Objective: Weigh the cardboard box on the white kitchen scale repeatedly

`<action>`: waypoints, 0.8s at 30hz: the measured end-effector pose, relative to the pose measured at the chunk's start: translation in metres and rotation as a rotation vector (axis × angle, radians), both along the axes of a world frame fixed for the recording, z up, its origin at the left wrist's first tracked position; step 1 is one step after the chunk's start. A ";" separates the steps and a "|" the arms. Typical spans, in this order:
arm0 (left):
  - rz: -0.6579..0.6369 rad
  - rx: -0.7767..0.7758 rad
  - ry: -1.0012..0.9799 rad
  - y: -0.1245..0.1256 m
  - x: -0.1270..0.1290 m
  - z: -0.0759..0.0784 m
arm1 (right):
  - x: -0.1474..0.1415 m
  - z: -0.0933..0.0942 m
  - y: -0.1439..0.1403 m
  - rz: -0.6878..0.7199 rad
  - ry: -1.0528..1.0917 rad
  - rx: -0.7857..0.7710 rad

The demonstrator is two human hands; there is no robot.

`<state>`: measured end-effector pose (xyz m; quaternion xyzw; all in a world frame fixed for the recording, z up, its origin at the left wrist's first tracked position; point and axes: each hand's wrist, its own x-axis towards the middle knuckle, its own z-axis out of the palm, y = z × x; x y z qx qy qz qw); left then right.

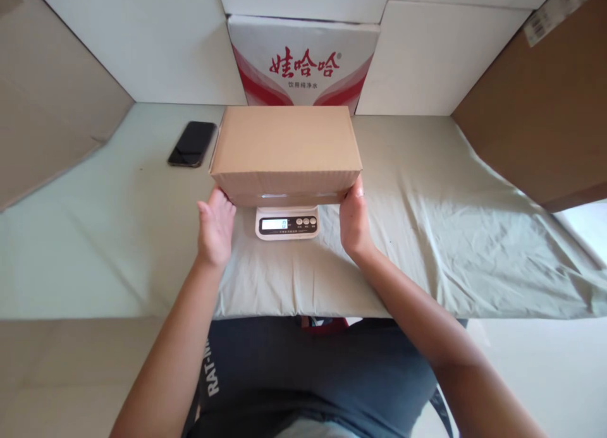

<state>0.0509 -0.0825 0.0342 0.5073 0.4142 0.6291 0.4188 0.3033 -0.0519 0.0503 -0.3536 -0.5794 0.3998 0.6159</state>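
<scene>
a plain brown cardboard box (286,148) is sitting over a white scale (287,223) with a black panel. pale green cloth (427,236) is covering the worktop. a black phone (192,143) is lying nearby; a white carton (303,62) is showing red lettering and red swooshes.

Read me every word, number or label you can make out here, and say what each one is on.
"娃哈哈", red, on the white carton at the back.
"饮用纯净水", small, under it on the same carton.
"0" on the scale display beneath the cardboard box.
"RAT-", cut off, on the dark shirt.
Barcode sticker, top right: too small to read.
Scale button labels: unreadable.
</scene>
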 end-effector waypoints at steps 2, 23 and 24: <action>0.005 -0.006 -0.003 0.000 -0.001 -0.001 | 0.000 0.000 0.000 0.001 -0.009 -0.015; 0.017 -0.016 -0.058 0.001 0.002 0.001 | 0.001 -0.008 0.001 0.027 0.019 0.000; 0.019 -0.023 -0.053 0.001 0.002 0.001 | 0.001 -0.007 0.001 0.028 0.019 -0.003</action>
